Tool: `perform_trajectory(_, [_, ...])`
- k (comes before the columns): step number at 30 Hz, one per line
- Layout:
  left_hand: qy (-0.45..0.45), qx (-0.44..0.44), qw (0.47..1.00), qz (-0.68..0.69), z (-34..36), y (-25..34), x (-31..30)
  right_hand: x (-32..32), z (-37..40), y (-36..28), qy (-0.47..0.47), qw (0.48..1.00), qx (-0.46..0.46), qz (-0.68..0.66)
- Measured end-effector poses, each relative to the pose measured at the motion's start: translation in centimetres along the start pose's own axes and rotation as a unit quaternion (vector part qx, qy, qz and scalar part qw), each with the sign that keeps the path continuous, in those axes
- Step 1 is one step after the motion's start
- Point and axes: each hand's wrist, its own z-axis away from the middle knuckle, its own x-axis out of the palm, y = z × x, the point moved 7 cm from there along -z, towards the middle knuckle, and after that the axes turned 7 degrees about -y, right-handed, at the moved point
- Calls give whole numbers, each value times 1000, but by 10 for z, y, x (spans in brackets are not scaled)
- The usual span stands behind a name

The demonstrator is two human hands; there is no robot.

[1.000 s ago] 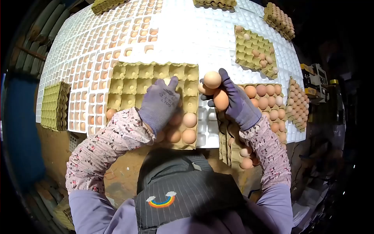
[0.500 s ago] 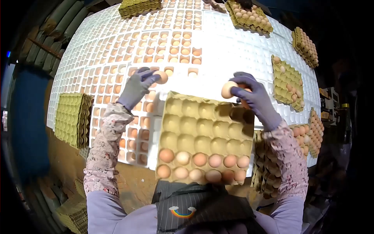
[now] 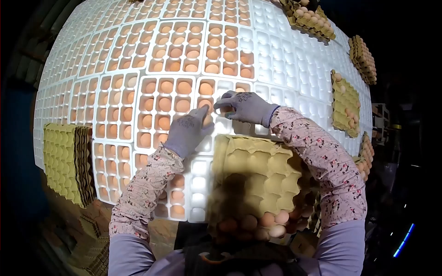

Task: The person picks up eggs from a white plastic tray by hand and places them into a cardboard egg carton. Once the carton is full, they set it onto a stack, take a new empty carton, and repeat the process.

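Both hands wear grey-purple gloves and work over a partly filled white foam egg tray (image 3: pixel 201 149). My left hand (image 3: pixel 189 131) is closed at the tray's left column, its fingers round an egg (image 3: pixel 208 120) that shows only in part. My right hand (image 3: pixel 246 108) is just to the right, fingers curled down over the cells round an egg that is mostly hidden. Brown eggs (image 3: pixel 206 88) sit in the cells beyond the fingers. Close to my body, a pulp egg carton (image 3: pixel 258 161) lies tilted under my right forearm, with several eggs (image 3: pixel 249 222) in its near rows.
Filled foam trays (image 3: pixel 175 46) spread to the left and far side, and unfilled foam trays (image 3: pixel 276 55) to the right. A stack of pulp cartons (image 3: pixel 62 158) stands at the left edge. Cartons with eggs (image 3: pixel 346 103) lie along the right side.
Both hands have come from above the carton, each with an egg, forward and together over the foam tray. The view has shifted, and the carton now appears lower and in shadow.
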Motion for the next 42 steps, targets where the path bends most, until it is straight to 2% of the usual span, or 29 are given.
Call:
perform_trajectory(1, [-20,10,998,-58,4,-2,7,0,-6,-1,-11,1000,-5,-17])
perform_trajectory(2, [-41,-3,998,-47,5,-9,11,-9,-12,4,37,996,18,-80])
perform_trajectory(3, [-40,-5,998,-45,3,-11,12,-11,-22,14,122,984,-25,-129])
perform_trajectory(5, [77,64,988,114,3,-8,-1,-18,-33,18,164,974,-28,-157])
perform_trajectory(6, [48,56,968,238,-4,-3,3,-13,-43,26,173,978,-55,-102])
perform_trajectory(7, [49,56,968,240,-15,1,10,-14,-46,30,172,978,-56,-101])
perform_trajectory(9, [87,151,953,249,-34,13,28,-16,-42,45,189,963,-34,-190])
perform_trajectory(11, [89,175,960,202,-44,20,36,-40,-6,49,232,938,31,-257])
perform_trajectory(12, [58,173,962,204,-45,20,42,-49,15,59,220,921,14,-321])
perform_trajectory(13, [27,172,963,206,-43,18,48,-62,52,51,260,898,15,-355])
perform_trajectory(15, [35,77,885,458,-20,9,35,-75,131,37,310,875,20,-371])
perform_trajectory(17, [102,-13,840,533,14,-8,10,-58,217,44,353,856,85,-370])
perform_trajectory(19, [103,-41,785,609,49,-43,24,-17,295,43,413,793,165,-416])
perform_trajectory(20, [73,-74,791,604,74,-46,28,16,328,48,432,746,162,-480])
perform_trajectory(21, [47,-106,795,596,100,-43,34,58,351,57,409,719,193,-528])
perform_trajectory(22, [6,-119,770,627,123,-33,50,104,366,62,394,651,214,-612])
perform_trajectory(23, [-30,-132,743,656,146,-23,68,107,363,36,337,836,185,-391])
perform_trajectory(24, [-81,-193,735,645,166,-18,93,113,364,6,325,926,147,-124])
perform_trajectory(25, [-122,-216,751,611,182,6,94,127,366,7,323,928,131,-132])
perform_trajectory(26, [-125,-172,717,663,187,16,116,163,358,27,268,848,145,-434])
perform_trajectory(27, [-110,-102,777,612,188,35,110,201,348,32,175,688,149,-689])
perform_trajectory(28, [-74,-73,792,601,190,45,101,211,347,32,158,694,135,-690])
perform_trajectory(30, [-24,-35,808,588,194,63,87,220,345,40,207,595,91,-772])
perform_trajectory(31, [-20,-38,801,597,195,67,86,226,344,43,194,600,81,-772])
perform_trajectory(33, [-19,-44,784,619,196,72,83,231,343,54,192,644,32,-740])
perform_trajectory(34, [-18,-48,776,629,199,73,82,235,348,61,196,734,37,-649])
perform_trajectory(35, [-16,-50,767,639,200,73,81,238,352,67,212,759,41,-614])
perform_trajectory(40, [1,-66,710,701,208,79,82,230,350,63,279,729,47,-623])
perform_trajectory(42, [-13,-83,668,739,207,78,91,228,351,57,298,724,54,-620])
